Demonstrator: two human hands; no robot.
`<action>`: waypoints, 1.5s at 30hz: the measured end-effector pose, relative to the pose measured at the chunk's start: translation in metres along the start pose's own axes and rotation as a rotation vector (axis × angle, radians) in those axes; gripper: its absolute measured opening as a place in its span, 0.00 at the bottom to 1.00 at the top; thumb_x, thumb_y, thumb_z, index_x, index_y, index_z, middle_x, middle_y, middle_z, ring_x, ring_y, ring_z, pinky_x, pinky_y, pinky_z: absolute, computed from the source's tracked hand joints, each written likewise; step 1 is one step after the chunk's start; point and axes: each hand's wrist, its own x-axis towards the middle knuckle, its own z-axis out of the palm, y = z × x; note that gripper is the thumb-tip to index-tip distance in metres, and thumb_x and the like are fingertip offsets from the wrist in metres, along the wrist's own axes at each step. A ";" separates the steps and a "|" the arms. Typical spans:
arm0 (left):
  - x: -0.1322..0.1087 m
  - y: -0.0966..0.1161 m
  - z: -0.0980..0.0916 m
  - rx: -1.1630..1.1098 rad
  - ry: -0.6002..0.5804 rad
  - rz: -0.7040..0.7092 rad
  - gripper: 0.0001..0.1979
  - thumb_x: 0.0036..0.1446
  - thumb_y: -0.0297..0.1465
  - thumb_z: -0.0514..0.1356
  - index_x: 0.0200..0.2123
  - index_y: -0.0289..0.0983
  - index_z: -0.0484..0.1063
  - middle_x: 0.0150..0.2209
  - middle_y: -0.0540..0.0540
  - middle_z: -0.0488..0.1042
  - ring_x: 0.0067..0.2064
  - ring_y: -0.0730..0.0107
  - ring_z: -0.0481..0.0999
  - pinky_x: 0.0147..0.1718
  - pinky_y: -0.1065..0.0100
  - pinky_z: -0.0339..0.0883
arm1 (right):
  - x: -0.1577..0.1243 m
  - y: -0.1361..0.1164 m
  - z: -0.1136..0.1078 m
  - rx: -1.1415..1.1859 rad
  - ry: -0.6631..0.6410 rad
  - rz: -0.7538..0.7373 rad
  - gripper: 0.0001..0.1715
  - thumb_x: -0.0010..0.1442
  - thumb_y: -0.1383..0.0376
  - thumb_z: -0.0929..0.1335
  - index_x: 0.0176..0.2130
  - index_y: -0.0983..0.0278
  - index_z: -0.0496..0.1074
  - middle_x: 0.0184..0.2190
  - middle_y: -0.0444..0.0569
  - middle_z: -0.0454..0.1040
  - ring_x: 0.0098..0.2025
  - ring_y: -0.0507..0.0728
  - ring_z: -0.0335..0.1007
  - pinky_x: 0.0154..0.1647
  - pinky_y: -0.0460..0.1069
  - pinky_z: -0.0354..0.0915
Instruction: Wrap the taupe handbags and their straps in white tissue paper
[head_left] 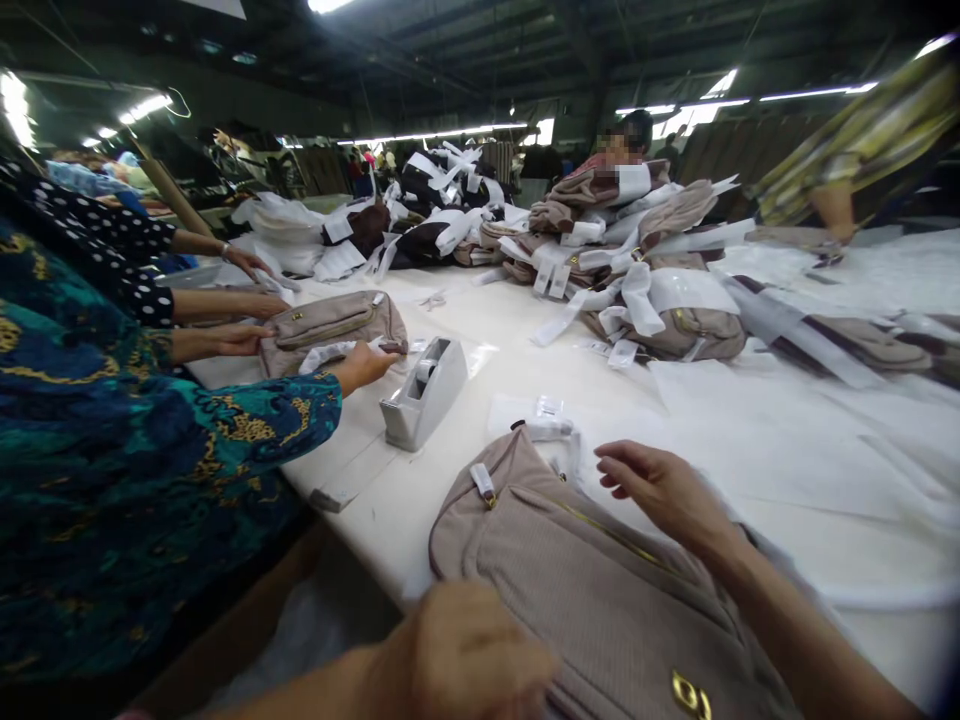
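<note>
A taupe ribbed fabric bag (577, 580) lies in front of me, with gold zippers, a gold emblem and a white-wrapped zipper pull (482, 482). My left hand (469, 650) is over its near edge, slightly blurred, its fingers curled; what they hold, if anything, is hidden. Above the bag's far side my right hand (656, 490) is open, fingers stretched to the left and holding nothing. Just beyond the bag's upper end lie a white-wrapped strap (551, 430) and a small clear packet (549, 407).
A grey tape dispenser (426, 395) stands beyond the bag. At left, a co-worker's hands (367, 365) hold another taupe bag (330, 330); a second person's hands are behind. Wrapped bags (697, 310) are piled on the white table (465, 480). Another person leans in at right.
</note>
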 end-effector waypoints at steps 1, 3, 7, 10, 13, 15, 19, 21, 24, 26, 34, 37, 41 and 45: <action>0.021 -0.006 -0.012 0.116 0.088 -0.014 0.16 0.60 0.32 0.47 0.47 0.35 0.68 0.34 0.39 0.73 0.37 0.63 0.71 0.39 0.61 0.64 | 0.001 -0.006 0.006 -0.044 -0.074 -0.029 0.15 0.57 0.58 0.61 0.36 0.65 0.71 0.26 0.46 0.73 0.30 0.56 0.72 0.31 0.49 0.68; 0.065 -0.025 -0.032 0.292 0.159 0.001 0.15 0.60 0.29 0.47 0.45 0.33 0.68 0.39 0.39 0.73 0.43 0.62 0.69 0.45 0.59 0.61 | 0.002 -0.014 0.015 -0.152 -0.133 -0.092 0.14 0.58 0.60 0.60 0.34 0.64 0.71 0.26 0.45 0.74 0.30 0.56 0.71 0.31 0.49 0.66; 0.130 -0.074 -0.041 0.556 -0.081 0.003 0.13 0.56 0.34 0.54 0.44 0.36 0.67 0.43 0.40 0.72 0.51 0.55 0.65 0.52 0.45 0.50 | 0.001 -0.014 0.021 -0.292 -0.201 -0.169 0.16 0.57 0.67 0.58 0.35 0.64 0.73 0.31 0.47 0.76 0.34 0.57 0.71 0.37 0.50 0.64; 0.140 -0.100 -0.035 0.562 -0.163 0.035 0.11 0.56 0.37 0.55 0.37 0.37 0.69 0.37 0.43 0.73 0.44 0.59 0.69 0.52 0.44 0.48 | 0.000 -0.009 0.021 -0.344 -0.207 -0.138 0.19 0.56 0.71 0.57 0.41 0.65 0.73 0.36 0.50 0.76 0.40 0.57 0.71 0.42 0.50 0.64; 0.133 -0.111 -0.029 0.526 -0.068 0.121 0.09 0.57 0.34 0.53 0.36 0.36 0.68 0.36 0.43 0.72 0.42 0.64 0.69 0.54 0.50 0.47 | 0.007 -0.005 0.023 -0.418 -0.194 -0.202 0.24 0.54 0.75 0.58 0.48 0.65 0.70 0.45 0.52 0.73 0.46 0.56 0.69 0.47 0.50 0.62; 0.129 -0.114 -0.027 0.542 -0.011 0.165 0.08 0.58 0.33 0.51 0.35 0.35 0.67 0.35 0.44 0.71 0.41 0.65 0.68 0.55 0.52 0.46 | 0.017 -0.004 0.025 -0.501 -0.236 -0.297 0.27 0.53 0.78 0.59 0.49 0.61 0.69 0.51 0.51 0.68 0.48 0.55 0.67 0.48 0.49 0.61; 0.127 -0.116 -0.024 0.608 0.058 0.208 0.10 0.59 0.33 0.50 0.34 0.35 0.67 0.34 0.44 0.70 0.40 0.66 0.67 0.56 0.52 0.42 | 0.039 -0.009 0.024 -0.701 -0.352 -0.430 0.19 0.55 0.75 0.62 0.42 0.59 0.73 0.54 0.51 0.64 0.47 0.55 0.67 0.44 0.48 0.62; 0.129 -0.116 -0.023 0.634 0.075 0.211 0.10 0.59 0.34 0.49 0.33 0.35 0.67 0.33 0.45 0.70 0.39 0.66 0.67 0.55 0.51 0.43 | 0.045 -0.015 0.022 -0.771 -0.379 -0.486 0.12 0.56 0.73 0.64 0.37 0.61 0.74 0.48 0.51 0.69 0.46 0.58 0.66 0.42 0.50 0.61; 0.131 -0.116 -0.021 0.667 0.078 0.219 0.13 0.59 0.36 0.48 0.31 0.35 0.67 0.30 0.46 0.69 0.36 0.67 0.66 0.53 0.51 0.46 | 0.043 -0.028 0.021 -0.985 -0.401 -0.621 0.07 0.58 0.69 0.64 0.32 0.64 0.72 0.32 0.50 0.73 0.40 0.60 0.66 0.39 0.53 0.59; 0.132 -0.116 -0.020 0.686 0.080 0.235 0.14 0.59 0.36 0.47 0.29 0.35 0.67 0.28 0.47 0.68 0.34 0.67 0.65 0.51 0.50 0.48 | 0.036 -0.035 0.024 -1.120 -0.386 -0.691 0.07 0.59 0.69 0.63 0.32 0.65 0.71 0.28 0.49 0.72 0.36 0.59 0.65 0.37 0.53 0.58; 0.131 -0.118 -0.015 0.707 0.175 0.259 0.15 0.58 0.35 0.47 0.25 0.35 0.67 0.24 0.47 0.67 0.31 0.68 0.65 0.49 0.52 0.49 | 0.032 -0.029 0.030 -1.212 -0.351 -0.502 0.10 0.60 0.73 0.60 0.37 0.66 0.69 0.31 0.52 0.73 0.33 0.59 0.69 0.31 0.50 0.59; 0.131 -0.119 -0.012 0.711 0.175 0.289 0.15 0.58 0.35 0.48 0.24 0.35 0.66 0.24 0.46 0.68 0.31 0.68 0.65 0.44 0.56 0.52 | 0.046 -0.025 0.030 -1.181 -0.382 -0.470 0.09 0.60 0.72 0.62 0.36 0.64 0.70 0.32 0.49 0.73 0.28 0.54 0.70 0.23 0.46 0.56; 0.132 -0.120 -0.012 0.713 0.178 0.306 0.15 0.57 0.34 0.47 0.23 0.35 0.66 0.23 0.46 0.68 0.29 0.69 0.64 0.38 0.60 0.54 | 0.049 -0.034 0.031 -1.180 -0.417 -0.511 0.10 0.59 0.72 0.62 0.31 0.64 0.72 0.28 0.49 0.72 0.29 0.54 0.68 0.23 0.46 0.55; 0.131 -0.121 -0.012 0.718 0.183 0.319 0.15 0.57 0.32 0.47 0.21 0.35 0.64 0.21 0.48 0.66 0.27 0.71 0.62 0.41 0.59 0.53 | 0.026 -0.033 0.011 -1.217 -0.420 -0.642 0.10 0.58 0.75 0.62 0.32 0.64 0.70 0.30 0.50 0.70 0.36 0.58 0.65 0.25 0.48 0.56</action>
